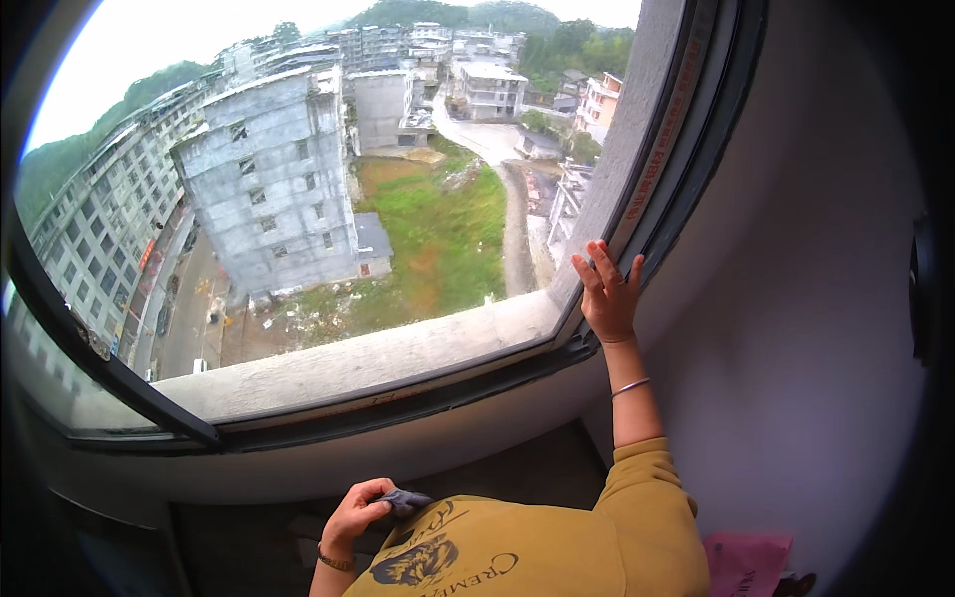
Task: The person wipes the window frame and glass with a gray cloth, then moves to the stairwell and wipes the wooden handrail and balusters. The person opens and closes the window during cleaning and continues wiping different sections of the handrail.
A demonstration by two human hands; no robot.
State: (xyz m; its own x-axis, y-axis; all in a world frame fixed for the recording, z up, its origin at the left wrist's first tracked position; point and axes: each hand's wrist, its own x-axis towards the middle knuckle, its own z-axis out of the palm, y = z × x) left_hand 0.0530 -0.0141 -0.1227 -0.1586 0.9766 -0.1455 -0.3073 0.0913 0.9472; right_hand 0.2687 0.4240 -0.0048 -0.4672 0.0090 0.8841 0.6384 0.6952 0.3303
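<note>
My right hand (610,302) reaches up to the right side of the window frame (656,160). Its fingers are spread against the frame near the lower right corner and hold nothing. Close to my body, my left hand (357,515) pinches a crumpled grey cloth (404,502) between thumb and fingers. Part of that cloth lies hidden in the grip. Before me the window opening shows a rough concrete outer ledge (358,360) beyond the dark bottom rail (418,407).
A dark upright sash bar (119,369) with glass stands on the left. The pale wall (776,313) rises on the right, bearing a dark fixture (919,291). A pink bag (746,560) with writing lies lower right. Outside, far below, are buildings (268,186) and grass (433,231).
</note>
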